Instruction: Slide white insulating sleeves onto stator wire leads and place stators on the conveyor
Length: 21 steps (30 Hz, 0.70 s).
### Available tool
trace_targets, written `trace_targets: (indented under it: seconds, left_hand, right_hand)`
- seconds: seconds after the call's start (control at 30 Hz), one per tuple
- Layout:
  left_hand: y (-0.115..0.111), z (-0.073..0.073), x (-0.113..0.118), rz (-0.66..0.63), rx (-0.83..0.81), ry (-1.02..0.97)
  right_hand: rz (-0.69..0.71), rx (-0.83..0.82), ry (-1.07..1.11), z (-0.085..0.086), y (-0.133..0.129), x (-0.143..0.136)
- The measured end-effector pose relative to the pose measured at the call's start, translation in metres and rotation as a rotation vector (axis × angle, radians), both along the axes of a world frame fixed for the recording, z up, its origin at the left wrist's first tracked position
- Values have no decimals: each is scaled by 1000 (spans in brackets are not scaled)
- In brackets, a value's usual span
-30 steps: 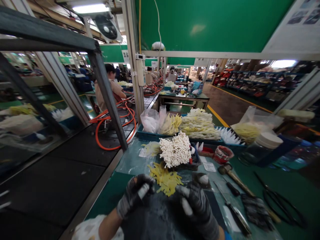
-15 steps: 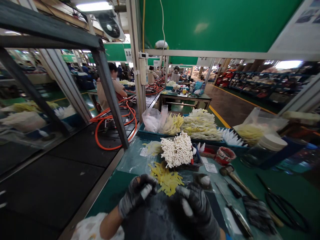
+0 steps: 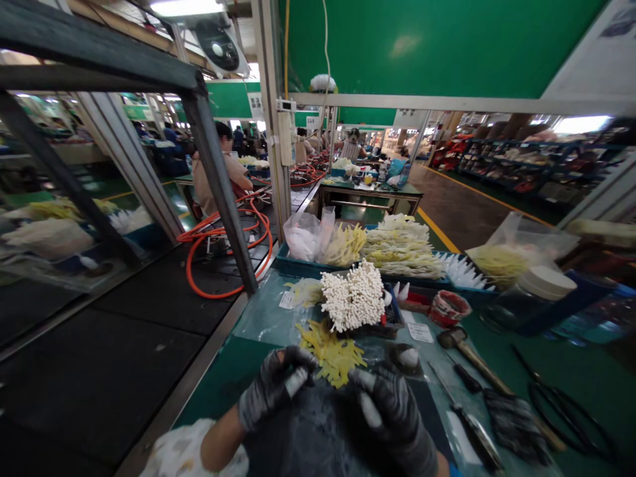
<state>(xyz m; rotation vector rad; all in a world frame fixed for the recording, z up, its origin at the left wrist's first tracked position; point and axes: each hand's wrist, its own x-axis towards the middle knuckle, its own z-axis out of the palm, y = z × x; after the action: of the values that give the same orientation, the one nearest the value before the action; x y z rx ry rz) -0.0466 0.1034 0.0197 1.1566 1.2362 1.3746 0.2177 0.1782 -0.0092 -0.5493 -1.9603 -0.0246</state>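
Observation:
My left hand (image 3: 275, 386), in a grey glove with whitish fingertips, is beside the left edge of a pile of yellow strips (image 3: 338, 358). Its fingers are curled, with the thumb close to the forefinger; whatever may lie between them is too small to make out. On the pile's right, my right hand (image 3: 395, 414), gloved alike, points its forefinger at the strips. A gap shows between its thumb and forefinger, and I see nothing in it. Both hands are over a dark mat (image 3: 313, 430). Behind the pile stands a dense bundle of white-tipped sticks (image 3: 352, 298).
Blue trays (image 3: 318, 267) at the back hold pale strips (image 3: 402, 245) and white cones (image 3: 457, 270). To the right are a red-stained cup (image 3: 448, 308), a hammer (image 3: 477, 361), scissors (image 3: 561, 404), a loose glove (image 3: 514, 424) and a jar (image 3: 531, 298). A co-worker (image 3: 218, 172) sits beyond the metal frame.
My left hand has shifted slightly right, closer to the yellow strips. My right hand stays nearly in place. The view has moved a little.

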Motion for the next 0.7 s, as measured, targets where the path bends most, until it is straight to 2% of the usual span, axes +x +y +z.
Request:
trace_targets:
  seconds: [0.17,0.43,0.7]
  left_hand:
    - [0,1,0,-19,11,-1]
    - [-1,-3,1,-30,32,-12]
    - [-1,-7,-1,-58,54,8]
  right_hand:
    - [5,-11,6,-5,0,1]
    - [15,18,-15,2,0,1]
    - [23,-18,-20,-1,-1,1]
